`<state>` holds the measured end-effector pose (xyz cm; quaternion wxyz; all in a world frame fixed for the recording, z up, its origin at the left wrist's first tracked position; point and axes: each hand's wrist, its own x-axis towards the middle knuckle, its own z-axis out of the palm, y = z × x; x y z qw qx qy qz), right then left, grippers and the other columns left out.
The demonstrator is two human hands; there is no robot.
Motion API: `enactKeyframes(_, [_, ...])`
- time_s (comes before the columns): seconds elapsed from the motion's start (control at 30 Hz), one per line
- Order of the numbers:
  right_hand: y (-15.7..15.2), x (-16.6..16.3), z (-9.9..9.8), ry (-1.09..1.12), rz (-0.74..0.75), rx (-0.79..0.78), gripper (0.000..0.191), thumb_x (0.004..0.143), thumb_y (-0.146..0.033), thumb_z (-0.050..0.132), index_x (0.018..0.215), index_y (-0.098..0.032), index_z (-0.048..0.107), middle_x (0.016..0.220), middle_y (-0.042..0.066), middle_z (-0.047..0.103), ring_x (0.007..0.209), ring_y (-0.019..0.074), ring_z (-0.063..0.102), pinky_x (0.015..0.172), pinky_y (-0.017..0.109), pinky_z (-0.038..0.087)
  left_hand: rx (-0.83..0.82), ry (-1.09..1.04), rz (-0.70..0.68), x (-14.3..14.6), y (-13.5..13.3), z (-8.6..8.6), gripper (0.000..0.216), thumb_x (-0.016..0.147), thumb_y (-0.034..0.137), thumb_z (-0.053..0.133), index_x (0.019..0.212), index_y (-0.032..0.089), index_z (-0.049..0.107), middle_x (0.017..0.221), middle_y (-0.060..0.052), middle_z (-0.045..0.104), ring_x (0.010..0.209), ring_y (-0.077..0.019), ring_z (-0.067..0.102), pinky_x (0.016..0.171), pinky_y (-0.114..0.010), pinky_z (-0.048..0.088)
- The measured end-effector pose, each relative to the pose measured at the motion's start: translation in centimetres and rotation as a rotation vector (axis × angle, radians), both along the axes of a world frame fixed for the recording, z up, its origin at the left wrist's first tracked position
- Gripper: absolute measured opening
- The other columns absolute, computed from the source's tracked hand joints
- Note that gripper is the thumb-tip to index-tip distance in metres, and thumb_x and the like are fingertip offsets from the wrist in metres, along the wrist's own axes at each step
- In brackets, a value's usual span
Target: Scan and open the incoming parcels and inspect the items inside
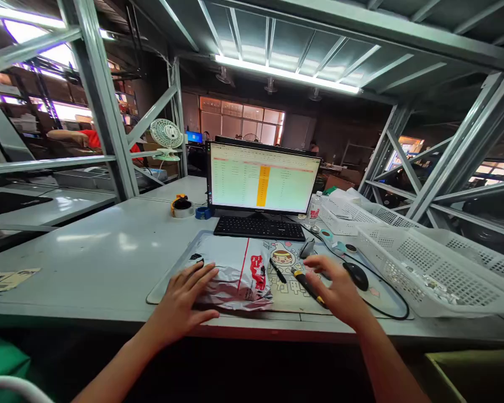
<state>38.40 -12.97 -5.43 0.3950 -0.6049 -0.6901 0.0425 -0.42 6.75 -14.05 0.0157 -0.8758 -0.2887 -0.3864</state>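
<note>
A white plastic mailing bag (227, 268) with red print lies on the desk mat (289, 302). My left hand (182, 296) rests on its near left corner, fingers stretched out and thumb apart. Over the right part of the mat is my right hand (334, 285), its fingers and thumb spread with nothing seen between them. Just left of it, a yellow and black utility knife (308, 287) lies on the mat. A black pen (278, 271) sits between the knife and the bag. The black mouse (356, 276) is to the right of my right hand.
Behind the bag stand a keyboard (259, 227) and a monitor (262, 176) with a spreadsheet. Tape rolls (182, 209) are at the back left. White perforated baskets (428, 268) line the right side, near a plastic bottle (315, 207). Metal rack posts (105, 101) frame the desk.
</note>
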Motion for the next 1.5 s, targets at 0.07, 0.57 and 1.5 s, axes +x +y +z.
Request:
enactKeyframes(0.07, [2.8, 0.6, -2.5, -0.045, -0.138, -0.113, 0.042, 0.092, -0.039, 0.06, 0.131, -0.03, 0.07, 0.121, 0.012, 0.075, 0.12, 0.0361, 0.068, 0.103, 0.052, 0.055, -0.081, -0.11, 0.075, 0.1, 0.2, 0.7, 0.083, 0.084, 0.064, 0.077, 0.156, 0.029, 0.054, 0.158, -0.014, 0.057, 0.146, -0.0405, 0.051, 0.123, -0.053, 0.037])
enactKeyframes(0.57, [12.8, -7.7, 5.5, -0.381, -0.077, -0.174, 0.047, 0.107, -0.03, 0.047, 0.149, -0.017, 0.062, 0.133, 0.015, 0.074, 0.12, 0.0301, 0.07, 0.109, 0.04, 0.05, -0.691, -0.178, 0.453, 1.1, -0.6, -0.5, 0.077, 0.081, 0.051, 0.083, 0.145, 0.016, 0.057, 0.117, -0.015, 0.077, 0.115, -0.037, 0.072, 0.093, -0.037, 0.052])
enactKeyframes(1.5, [0.6, 6.2, -4.7, -0.762, -0.516, -0.488, 0.055, 0.112, -0.035, 0.034, 0.166, -0.031, 0.043, 0.123, 0.012, 0.073, 0.105, 0.0291, 0.074, 0.085, 0.039, 0.057, -0.326, 0.004, 0.433, 0.9, -2.3, 5.6, 0.072, 0.093, 0.07, 0.065, 0.137, 0.014, 0.065, 0.138, -0.022, 0.066, 0.133, -0.0425, 0.057, 0.113, -0.053, 0.044])
